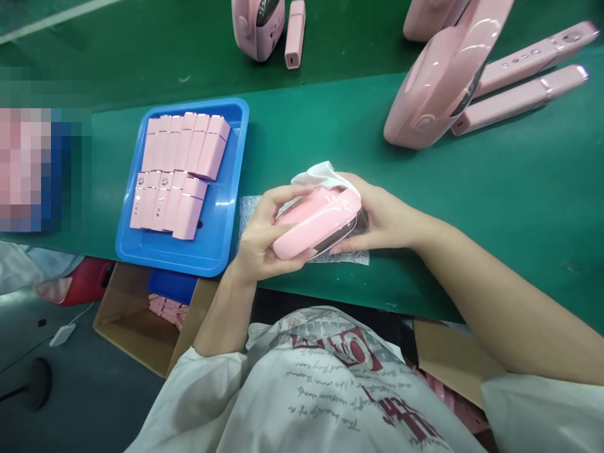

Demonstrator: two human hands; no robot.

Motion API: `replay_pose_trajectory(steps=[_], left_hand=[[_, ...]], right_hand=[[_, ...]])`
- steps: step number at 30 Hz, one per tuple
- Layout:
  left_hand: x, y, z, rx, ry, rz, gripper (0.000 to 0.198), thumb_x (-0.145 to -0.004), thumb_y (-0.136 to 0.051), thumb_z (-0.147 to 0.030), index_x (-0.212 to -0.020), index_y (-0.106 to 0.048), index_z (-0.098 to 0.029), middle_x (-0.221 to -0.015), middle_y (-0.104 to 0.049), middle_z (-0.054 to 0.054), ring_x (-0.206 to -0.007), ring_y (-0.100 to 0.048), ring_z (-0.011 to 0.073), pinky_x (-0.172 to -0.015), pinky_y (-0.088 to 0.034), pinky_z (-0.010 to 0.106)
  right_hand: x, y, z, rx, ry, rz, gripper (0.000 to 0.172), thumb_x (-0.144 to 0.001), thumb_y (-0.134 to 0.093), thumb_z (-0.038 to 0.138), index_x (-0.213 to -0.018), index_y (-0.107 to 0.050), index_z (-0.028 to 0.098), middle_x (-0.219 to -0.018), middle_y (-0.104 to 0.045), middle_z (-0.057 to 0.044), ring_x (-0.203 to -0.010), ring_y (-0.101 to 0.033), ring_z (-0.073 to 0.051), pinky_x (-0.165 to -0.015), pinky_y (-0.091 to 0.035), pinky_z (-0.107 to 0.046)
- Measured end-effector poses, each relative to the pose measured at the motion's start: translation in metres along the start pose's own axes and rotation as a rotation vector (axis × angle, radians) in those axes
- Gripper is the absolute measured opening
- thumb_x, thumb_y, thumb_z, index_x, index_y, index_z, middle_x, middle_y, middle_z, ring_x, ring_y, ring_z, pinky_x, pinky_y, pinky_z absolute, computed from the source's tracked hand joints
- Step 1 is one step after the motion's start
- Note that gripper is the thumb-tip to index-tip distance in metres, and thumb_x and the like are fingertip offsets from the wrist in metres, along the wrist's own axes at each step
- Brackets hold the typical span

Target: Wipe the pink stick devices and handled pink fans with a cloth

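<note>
In front of my body, my left hand (257,244) wraps round a glossy pink rounded plastic housing (318,220) with a dark strip along its lower side. My right hand (384,217) is closed about the housing's right end, a white cloth (321,173) in its fingers and draped against the far side. Some of the right fingers are hidden behind the cloth and housing. Under both hands lies a clear bubble-wrap sheet (248,206) on the green table (302,132).
Left of my hands stands a blue tray (219,242) with two rows of pink stick-shaped devices (160,148). Larger pink rounded devices (427,94) and pink sticks (519,100) stand at the back. Below the table edge are cardboard boxes (129,318) holding pink parts.
</note>
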State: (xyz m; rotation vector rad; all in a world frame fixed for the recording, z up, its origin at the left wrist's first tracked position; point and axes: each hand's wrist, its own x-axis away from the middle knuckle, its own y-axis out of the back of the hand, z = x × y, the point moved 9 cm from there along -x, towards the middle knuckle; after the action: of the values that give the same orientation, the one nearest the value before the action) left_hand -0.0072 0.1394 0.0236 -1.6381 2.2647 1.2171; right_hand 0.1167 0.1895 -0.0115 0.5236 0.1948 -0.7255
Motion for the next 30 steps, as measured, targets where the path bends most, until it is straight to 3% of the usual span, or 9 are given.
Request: replay_pose_trajectory(steps=[2, 4, 6, 9, 15, 21, 27, 30], left_hand=[[0.007, 0.000, 0.005, -0.063, 0.046, -0.035, 0.050, -0.077, -0.073, -0.041, -0.124, -0.056, -0.037, -0.143, -0.048, 0.002, -0.133, -0.049, 0.0292, -0.110, -0.048, 0.049], [0.015, -0.004, 0.011, -0.113, 0.116, -0.056, 0.086, -0.069, -0.076, -0.057, -0.143, -0.038, -0.037, -0.146, -0.046, 0.006, -0.136, -0.046, 0.0325, -0.113, -0.045, 0.051], [0.022, -0.008, 0.020, -0.133, 0.213, -0.050, 0.104, -0.066, -0.076, -0.063, -0.150, -0.021, -0.036, -0.149, -0.043, 0.007, -0.138, -0.044, 0.0334, -0.115, -0.043, 0.052], [0.026, -0.012, 0.027, -0.107, 0.278, -0.027, 0.103, -0.068, -0.078, -0.054, -0.150, -0.019, -0.037, -0.150, -0.044, 0.006, -0.137, -0.046, 0.0317, -0.114, -0.044, 0.050], [0.014, -0.004, 0.014, -0.175, 0.211, -0.058, 0.085, -0.063, -0.084, -0.040, -0.139, -0.046, -0.028, -0.135, -0.060, 0.007, -0.125, -0.058, 0.0289, -0.108, -0.051, 0.046], [0.009, -0.005, 0.014, -0.277, 0.252, -0.022, 0.080, -0.066, -0.080, -0.045, -0.138, -0.045, -0.037, -0.133, -0.061, 0.001, -0.123, -0.059, 0.0274, -0.107, -0.053, 0.044], [0.009, 0.000, 0.015, -0.268, 0.203, -0.103, 0.067, -0.060, -0.084, -0.044, -0.119, -0.058, -0.026, -0.116, -0.067, 0.006, -0.112, -0.065, 0.0290, -0.096, -0.058, 0.044], [0.011, -0.001, 0.018, -0.183, 0.218, -0.108, 0.077, -0.059, -0.085, -0.047, -0.127, -0.053, -0.031, -0.122, -0.065, 0.006, -0.116, -0.062, 0.0297, -0.102, -0.054, 0.046]], right_hand=[[-0.001, -0.002, 0.001, 0.000, 0.012, -0.004, 0.083, -0.072, -0.075, 0.058, -0.141, -0.044, 0.022, -0.142, -0.051, -0.010, -0.134, -0.048, -0.030, -0.114, -0.038, -0.047], [-0.001, -0.003, 0.000, 0.006, 0.016, -0.007, 0.080, -0.074, -0.074, 0.058, -0.140, -0.044, 0.023, -0.143, -0.050, -0.009, -0.135, -0.047, -0.030, -0.115, -0.036, -0.048], [0.000, -0.004, -0.001, 0.012, 0.013, -0.008, 0.080, -0.074, -0.074, 0.058, -0.140, -0.044, 0.023, -0.142, -0.051, -0.009, -0.135, -0.046, -0.031, -0.115, -0.036, -0.049], [0.000, -0.006, -0.005, 0.003, -0.014, -0.022, 0.083, -0.072, -0.074, 0.061, -0.140, -0.044, 0.023, -0.141, -0.052, -0.009, -0.136, -0.045, -0.031, -0.115, -0.037, -0.051], [0.000, -0.007, -0.010, -0.044, -0.112, -0.043, 0.083, -0.070, -0.074, 0.064, -0.139, -0.045, 0.027, -0.142, -0.052, -0.006, -0.137, -0.045, -0.032, -0.116, -0.037, -0.052], [-0.001, 0.000, -0.013, -0.035, -0.116, -0.093, 0.085, -0.067, -0.079, 0.059, -0.138, -0.047, 0.026, -0.139, -0.054, -0.006, -0.134, -0.048, -0.033, -0.116, -0.037, -0.051], [0.001, -0.002, -0.020, 0.007, -0.135, -0.094, 0.091, -0.065, -0.078, 0.064, -0.140, -0.043, 0.026, -0.144, -0.050, -0.008, -0.136, -0.045, -0.034, -0.118, -0.035, -0.051], [0.004, -0.002, -0.018, 0.014, -0.124, -0.081, 0.089, -0.067, -0.076, 0.064, -0.140, -0.042, 0.026, -0.145, -0.048, -0.009, -0.136, -0.045, -0.033, -0.116, -0.037, -0.051]])
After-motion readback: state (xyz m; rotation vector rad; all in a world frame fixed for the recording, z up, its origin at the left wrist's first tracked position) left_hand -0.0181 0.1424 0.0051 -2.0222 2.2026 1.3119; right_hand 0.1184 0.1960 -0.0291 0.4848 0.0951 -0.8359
